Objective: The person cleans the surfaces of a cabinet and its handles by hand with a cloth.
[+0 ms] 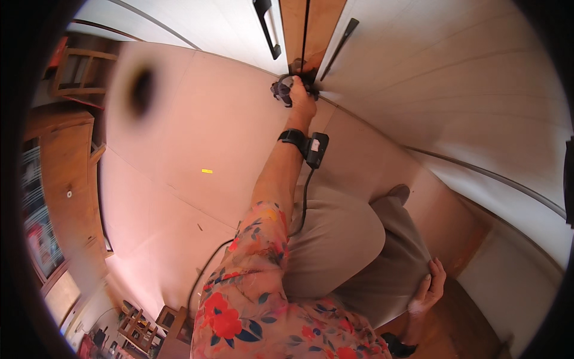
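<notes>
My left hand (302, 98) reaches far forward and grips a bunched dark grey cloth (281, 89). The cloth is low down, where the pinkish floor meets the foot of a brown wooden panel (328, 27) between two white doors. A black strap with a small black box (317, 150) sits on the left wrist, and a cable runs back from it. My right hand (432, 285) rests against the knee of the grey-brown trousers (341, 242), with the thumb apart from the fingers and no object seen in it.
White cabinet doors (448, 76) with long dark handles (340, 49) rise ahead and to the right. A small yellow strip (206, 171) lies on the floor (170, 134). At the left are a wooden cabinet (67, 179) and a wooden chair (85, 72); wooden furniture (136, 332) stands lower left.
</notes>
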`<state>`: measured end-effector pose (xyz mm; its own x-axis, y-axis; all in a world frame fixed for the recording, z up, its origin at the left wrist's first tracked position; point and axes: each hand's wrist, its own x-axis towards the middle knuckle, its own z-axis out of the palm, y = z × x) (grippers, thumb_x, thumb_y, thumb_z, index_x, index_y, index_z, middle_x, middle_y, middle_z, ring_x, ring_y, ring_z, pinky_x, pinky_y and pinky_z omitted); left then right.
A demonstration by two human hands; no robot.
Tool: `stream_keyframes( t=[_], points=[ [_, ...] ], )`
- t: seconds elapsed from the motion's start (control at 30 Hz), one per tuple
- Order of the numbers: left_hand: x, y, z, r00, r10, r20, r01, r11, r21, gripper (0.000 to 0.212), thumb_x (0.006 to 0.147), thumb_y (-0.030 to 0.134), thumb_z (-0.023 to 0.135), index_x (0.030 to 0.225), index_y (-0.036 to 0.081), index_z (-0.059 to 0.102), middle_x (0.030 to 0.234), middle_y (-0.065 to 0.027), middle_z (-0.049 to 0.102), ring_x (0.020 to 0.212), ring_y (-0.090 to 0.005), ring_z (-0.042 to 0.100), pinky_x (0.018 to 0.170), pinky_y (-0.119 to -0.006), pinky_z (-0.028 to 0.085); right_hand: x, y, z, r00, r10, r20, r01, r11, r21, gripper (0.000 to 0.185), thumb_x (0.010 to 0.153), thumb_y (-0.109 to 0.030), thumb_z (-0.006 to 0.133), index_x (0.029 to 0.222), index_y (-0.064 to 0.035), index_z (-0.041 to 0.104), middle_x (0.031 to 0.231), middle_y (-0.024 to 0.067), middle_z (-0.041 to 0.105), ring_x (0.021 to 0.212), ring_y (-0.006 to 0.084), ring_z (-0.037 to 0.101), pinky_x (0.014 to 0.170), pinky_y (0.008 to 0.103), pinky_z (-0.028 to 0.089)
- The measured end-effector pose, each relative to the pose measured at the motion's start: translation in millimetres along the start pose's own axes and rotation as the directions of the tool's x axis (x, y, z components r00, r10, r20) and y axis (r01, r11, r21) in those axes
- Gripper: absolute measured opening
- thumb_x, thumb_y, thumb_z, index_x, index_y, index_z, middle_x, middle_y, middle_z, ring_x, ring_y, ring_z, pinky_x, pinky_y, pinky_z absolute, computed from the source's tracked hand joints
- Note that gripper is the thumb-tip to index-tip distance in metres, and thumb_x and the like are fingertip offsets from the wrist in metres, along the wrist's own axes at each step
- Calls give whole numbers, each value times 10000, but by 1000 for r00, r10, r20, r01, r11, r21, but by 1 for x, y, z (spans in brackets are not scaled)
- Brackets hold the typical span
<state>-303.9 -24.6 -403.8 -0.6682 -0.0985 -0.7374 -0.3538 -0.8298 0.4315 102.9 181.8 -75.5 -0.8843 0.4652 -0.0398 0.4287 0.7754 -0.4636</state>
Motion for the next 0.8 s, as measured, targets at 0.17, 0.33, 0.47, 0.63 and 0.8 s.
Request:
stream_keyframes(
  t=[0.17,0.33,0.47,0.63,0.8],
  points=[
    [49,-3,-24,991,-51,122,74,979,-191,407,922,464,423,1166,155,523,1197,-35,540,1132,-262,467,1014,-563,267,3,16,11,1000,29,-5,-29,998,49,334,903,-150,448,1127,61,577,1226,209,546,1150,286,517,1011,364,343],
    [31,15,-18,966,5,257,38,986,-162,432,929,442,413,1226,138,490,1302,-54,508,1220,-280,434,1023,-599,273,10,22,19,997,-46,-59,49,997,56,309,870,-125,460,1073,65,594,1169,258,563,1070,344,560,955,388,401],
    [-5,17,-4,969,31,243,9,987,-160,356,950,363,477,1185,97,505,1184,-58,559,1122,-263,480,1007,-560,322,17,32,34,994,-88,-72,95,991,98,290,869,-113,468,1063,58,600,1161,248,570,1060,335,561,947,382,404],
    [-78,33,41,951,39,306,37,970,-239,273,940,315,523,1130,118,538,1089,-6,579,1008,-207,522,954,-361,375,16,40,42,990,-98,-101,113,980,161,268,863,-84,487,1066,38,611,1151,217,585,1054,314,558,945,372,407],
    [-114,54,66,856,255,449,-258,964,-56,347,983,273,450,1251,53,475,1197,-52,570,1062,-193,537,953,-299,411,24,45,55,978,-156,-137,173,978,119,252,853,-65,503,1059,21,620,1128,189,600,1053,303,558,949,358,409]
  ],
)
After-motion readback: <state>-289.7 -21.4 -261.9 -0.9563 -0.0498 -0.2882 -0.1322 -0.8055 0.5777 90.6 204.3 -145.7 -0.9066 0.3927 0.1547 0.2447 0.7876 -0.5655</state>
